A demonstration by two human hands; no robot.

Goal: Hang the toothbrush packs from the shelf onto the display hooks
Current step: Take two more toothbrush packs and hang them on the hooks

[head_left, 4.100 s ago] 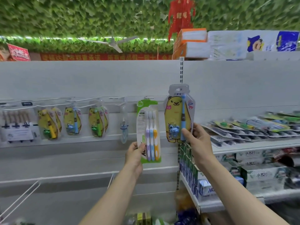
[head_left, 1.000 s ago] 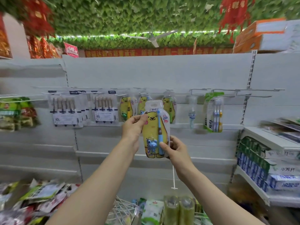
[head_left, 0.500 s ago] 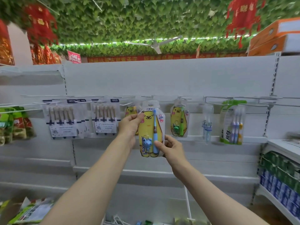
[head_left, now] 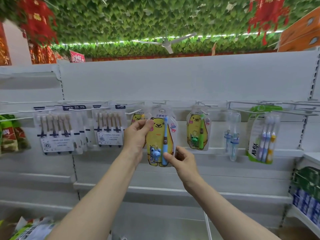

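Head view, white shelf wall.
- Bear toothbrush pack [head_left: 158, 135] (yellow, blue brush): held upright in front of the back panel, its top just below a display hook [head_left: 158, 102]. Cannot tell whether the hang hole is on the hook.
- Left hand [head_left: 136, 135]: pinches the pack's upper left edge, thumb on the front.
- Right hand [head_left: 181, 160]: pinches the lower right corner, thumb on the front, fingers behind.
- Hanging to the right: green-brush bear pack [head_left: 197, 130], clear pack [head_left: 232, 135], three-brush pack [head_left: 263, 134].
- Hanging to the left: another yellow pack [head_left: 137, 116], partly behind the left hand, and six-brush packs [head_left: 109, 129].
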